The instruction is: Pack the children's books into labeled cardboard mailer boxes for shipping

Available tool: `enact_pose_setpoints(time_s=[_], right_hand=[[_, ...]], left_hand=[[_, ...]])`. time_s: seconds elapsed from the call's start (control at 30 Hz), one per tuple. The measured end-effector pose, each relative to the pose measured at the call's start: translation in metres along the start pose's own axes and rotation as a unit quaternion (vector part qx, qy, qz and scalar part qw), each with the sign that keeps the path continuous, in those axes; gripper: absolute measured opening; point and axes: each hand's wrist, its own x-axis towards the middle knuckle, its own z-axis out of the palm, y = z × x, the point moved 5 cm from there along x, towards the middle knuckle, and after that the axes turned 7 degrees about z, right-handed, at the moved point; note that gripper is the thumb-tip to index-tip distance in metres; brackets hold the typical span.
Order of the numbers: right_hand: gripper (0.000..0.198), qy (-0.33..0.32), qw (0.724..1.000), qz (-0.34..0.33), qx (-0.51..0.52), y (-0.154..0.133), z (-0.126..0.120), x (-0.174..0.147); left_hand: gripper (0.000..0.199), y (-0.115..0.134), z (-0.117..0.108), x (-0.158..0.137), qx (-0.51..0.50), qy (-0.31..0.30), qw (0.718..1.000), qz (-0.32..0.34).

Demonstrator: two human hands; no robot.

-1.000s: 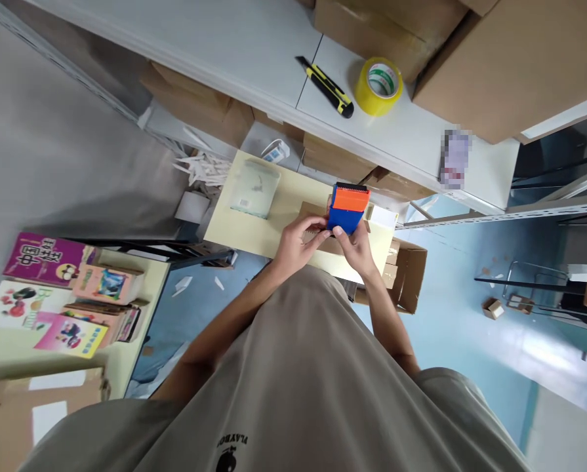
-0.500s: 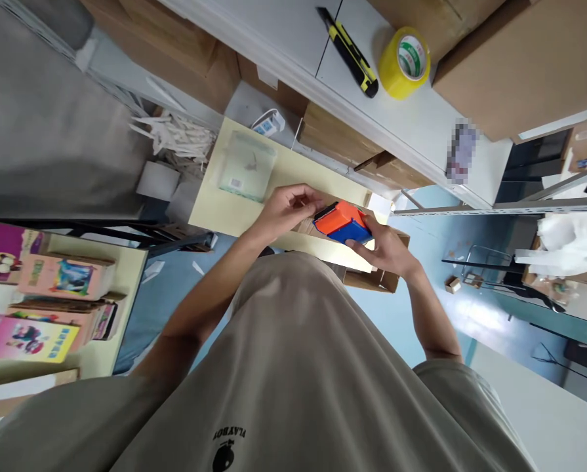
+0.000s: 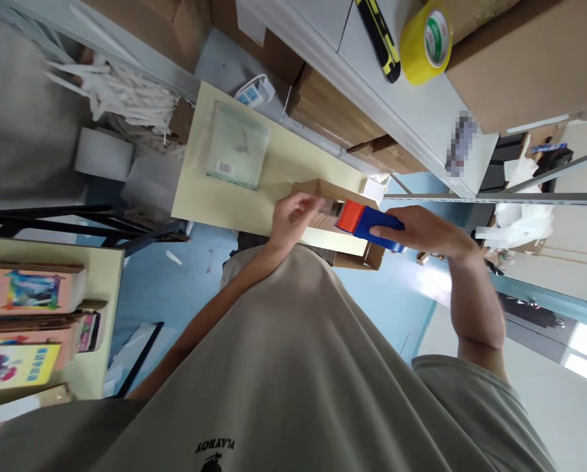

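My right hand (image 3: 421, 229) is wrapped round the blue end of an orange and blue tape dispenser (image 3: 369, 226). A short see-through strip of packing tape (image 3: 331, 207) runs from the dispenser's orange head to my left hand (image 3: 293, 219). The fingers of that hand are pinched at the strip's free end, slightly blurred. Below both hands a brown cardboard box (image 3: 315, 185) lies on the pale yellow table (image 3: 283, 174), partly hidden by them. A clear plastic-wrapped pack (image 3: 238, 144) with a barcode label rests to the left on the same table.
A grey shelf (image 3: 416, 121) above the table bears a black and yellow utility knife (image 3: 379, 39), a yellow tape roll (image 3: 425, 42) and a large carton (image 3: 524, 65). A power strip (image 3: 256, 92) lies behind the table. Books (image 3: 32, 288) are stacked at the left.
My right hand has moved right with the dispenser, away from my left hand, and a strip of tape now spans the gap. The camera view has shifted too.
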Motion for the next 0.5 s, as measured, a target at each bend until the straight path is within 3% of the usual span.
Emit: enact_pose_setpoints(time_s=[0.1, 0.17, 0.3, 0.5], right_hand=[[0.075, -0.046, 0.997, 0.058, 0.01, 0.01, -0.018, -0.013], [0.072, -0.049, 0.996, 0.072, 0.015, 0.013, -0.025, -0.016], [0.07, -0.019, 0.998, 0.053, 0.009, -0.002, -0.026, -0.01], [0.072, 0.017, 0.999, 0.045, -0.02, -0.04, -0.016, 0.01]], left_hand=[[0.033, -0.019, -0.023, 0.015, 0.002, 0.058, 0.998, -0.022], [0.03, -0.037, -0.029, 0.02, -0.003, 0.059, 0.996, -0.059], [0.022, -0.066, -0.023, 0.018, -0.039, 0.053, 0.99, -0.128], [0.022, -0.087, -0.015, 0.02, -0.026, 0.06, 0.981, -0.181]])
